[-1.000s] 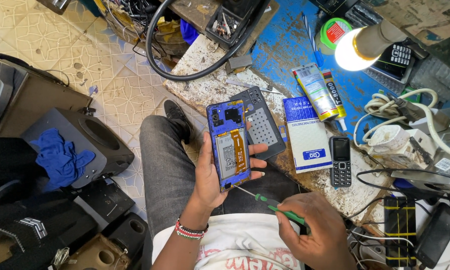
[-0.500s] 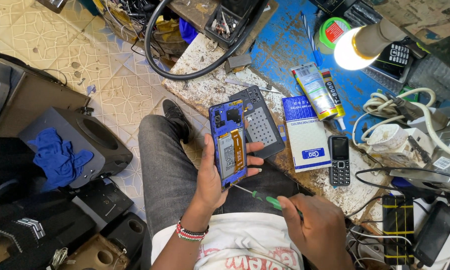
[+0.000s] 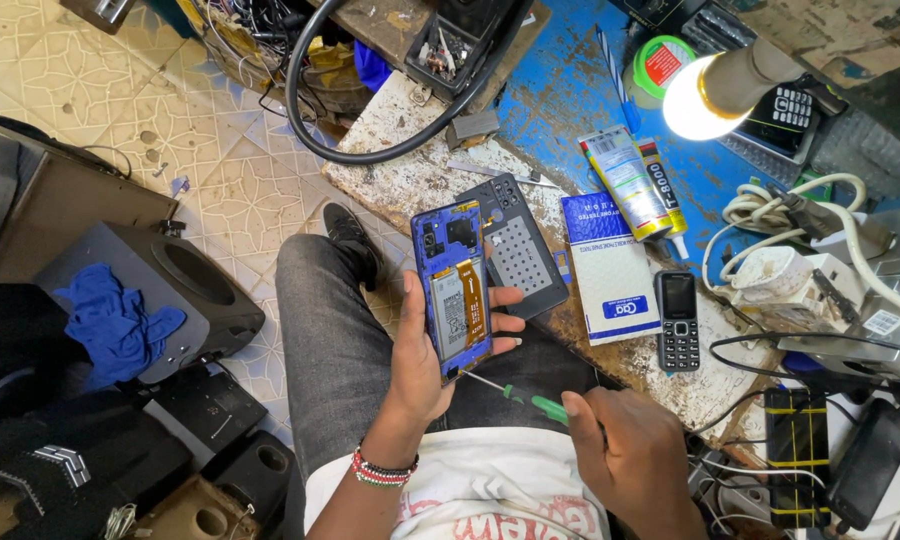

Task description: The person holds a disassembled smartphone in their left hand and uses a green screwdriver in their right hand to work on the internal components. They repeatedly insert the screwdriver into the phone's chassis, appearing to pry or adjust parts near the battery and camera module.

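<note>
Opened phone [image 3: 454,290] (back cover off) gripped upright over the lap in left hand [image 3: 425,355], right hand [image 3: 635,460] clenched on green screwdriver [image 3: 518,397], tip at lower edge; screw-removal step, needing steady, square seating of tip.

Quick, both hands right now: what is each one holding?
Left hand: closed around the opened blue phone.
Right hand: closed on the green screwdriver, tip at the phone's bottom edge.
</note>
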